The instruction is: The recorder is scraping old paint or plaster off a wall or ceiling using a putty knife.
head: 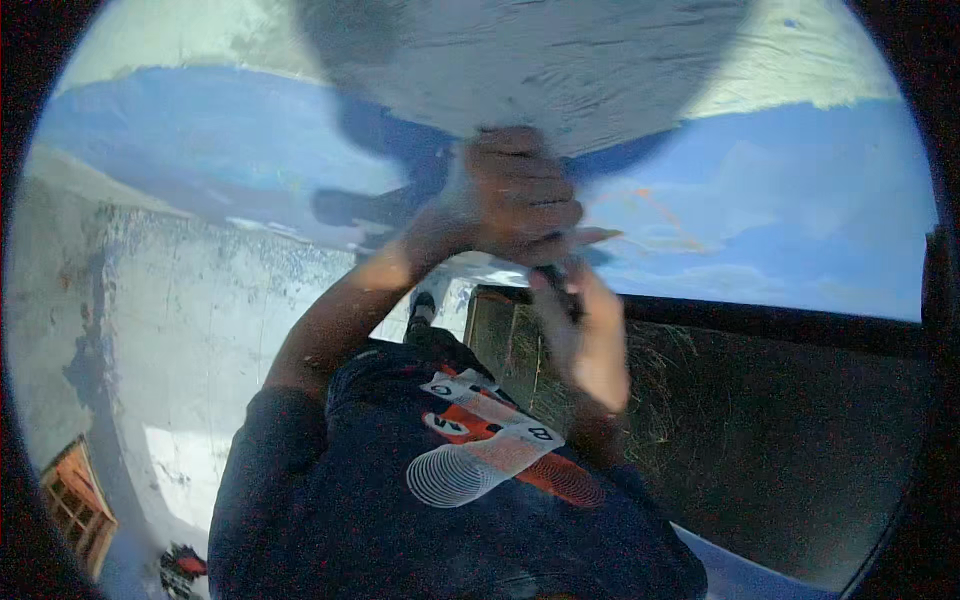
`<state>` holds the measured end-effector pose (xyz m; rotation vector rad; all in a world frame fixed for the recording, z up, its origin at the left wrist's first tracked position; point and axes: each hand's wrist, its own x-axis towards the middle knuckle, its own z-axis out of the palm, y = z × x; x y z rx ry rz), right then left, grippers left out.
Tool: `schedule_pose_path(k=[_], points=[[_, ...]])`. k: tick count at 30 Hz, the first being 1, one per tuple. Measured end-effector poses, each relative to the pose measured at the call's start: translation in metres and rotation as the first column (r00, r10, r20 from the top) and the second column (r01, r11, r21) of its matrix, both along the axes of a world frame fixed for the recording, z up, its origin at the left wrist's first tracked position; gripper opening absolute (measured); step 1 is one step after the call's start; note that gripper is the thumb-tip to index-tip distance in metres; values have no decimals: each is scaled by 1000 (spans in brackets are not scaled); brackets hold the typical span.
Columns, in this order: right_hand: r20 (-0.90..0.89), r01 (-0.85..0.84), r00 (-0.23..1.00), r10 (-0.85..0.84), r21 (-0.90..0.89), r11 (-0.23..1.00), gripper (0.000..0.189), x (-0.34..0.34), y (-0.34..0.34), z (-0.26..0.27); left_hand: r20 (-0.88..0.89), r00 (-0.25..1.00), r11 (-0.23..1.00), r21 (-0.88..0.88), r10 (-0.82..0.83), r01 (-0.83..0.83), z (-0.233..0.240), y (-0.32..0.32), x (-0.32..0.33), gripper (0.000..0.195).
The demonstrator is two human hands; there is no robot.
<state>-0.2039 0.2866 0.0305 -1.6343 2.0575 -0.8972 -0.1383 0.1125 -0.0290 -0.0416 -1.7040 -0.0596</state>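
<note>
My left hand [521, 199] is raised in front of a painted surface, its fingers curled in a fist. Whether it grips something is hidden by the fingers and blur. A thin pointed tip [609, 234] sticks out to the right under this fist; I cannot tell if it is a thumb or an object. Just below, my right hand [596, 337] is blurred and closed on a dark object [561, 289], perhaps a handle. The upper end of that object meets the underside of my left fist. Behind both hands spreads the blue band [780, 195] of the painted surface.
Pale paint [810, 52] borders the blue band, under a broad shadow [525, 67]. A dark edge [750, 311] bounds a dim area with dry grass [660, 375]. Pale, stained concrete [180, 300] lies left, with a wooden frame [79, 502]. My shoe [422, 306] shows beyond my shirt.
</note>
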Motion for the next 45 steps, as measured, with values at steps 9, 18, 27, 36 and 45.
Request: schedule_pose_path(k=[9, 18, 27, 36, 45], points=[[151, 84, 984, -98, 94, 992, 25, -1, 2, 7, 33, 990, 990, 43, -139, 138, 0, 3, -5, 19], [148, 141, 977, -155, 99, 985, 18, 13, 4, 11, 122, 967, 975, 53, -222, 216, 3, -1, 3, 21], [162, 196, 966, -203, 59, 979, 19, 12, 4, -3, 267, 958, 992, -37, -106, 120, 5, -9, 8, 17], [122, 56, 991, -58, 25, 998, 13, 16, -21, 0, 45, 998, 999, 20, -39, 39, -1, -10, 13, 19], [80, 111, 990, -113, 23, 994, 19, 18, -18, -2, -46, 991, 992, -28, -124, 123, 7, -17, 15, 22]])
